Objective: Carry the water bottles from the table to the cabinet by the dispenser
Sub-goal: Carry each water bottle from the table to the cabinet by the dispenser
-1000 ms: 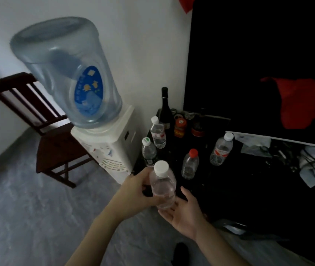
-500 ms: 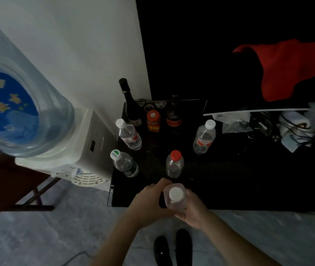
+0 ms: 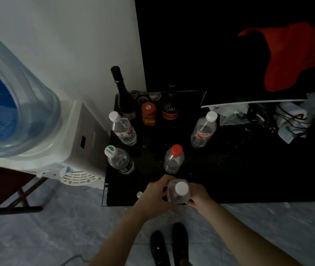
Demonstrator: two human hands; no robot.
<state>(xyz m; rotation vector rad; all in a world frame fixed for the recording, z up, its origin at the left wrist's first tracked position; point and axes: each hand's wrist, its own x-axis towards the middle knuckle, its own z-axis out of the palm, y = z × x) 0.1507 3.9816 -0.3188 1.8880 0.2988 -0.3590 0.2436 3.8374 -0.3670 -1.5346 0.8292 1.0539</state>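
Note:
A clear water bottle with a white cap (image 3: 179, 192) stands upright at the front edge of the black cabinet top (image 3: 248, 179). My left hand (image 3: 157, 194) grips its left side and my right hand (image 3: 198, 194) grips its right side. Several other water bottles stand on the cabinet: a red-capped one (image 3: 173, 159), a green-and-white-capped one (image 3: 120, 160), a white-capped one at the left (image 3: 123, 128) and a white-capped one at the right (image 3: 203, 129). The water dispenser (image 3: 60, 146) with its big blue jug (image 3: 8, 104) stands just left of the cabinet.
A dark wine bottle (image 3: 122, 93), an orange-lidded jar (image 3: 148, 114) and a dark sauce bottle (image 3: 170, 104) stand at the cabinet's back. Crumpled cloths and cables (image 3: 287, 120) lie at the right. A dark wooden chair (image 3: 5, 189) is at the left. My black shoes (image 3: 170, 246) stand on grey floor.
The view swung right and tilted down. Both hands brought the white-capped bottle down to the cabinet's front edge; the right hand went from open below it to gripping its side.

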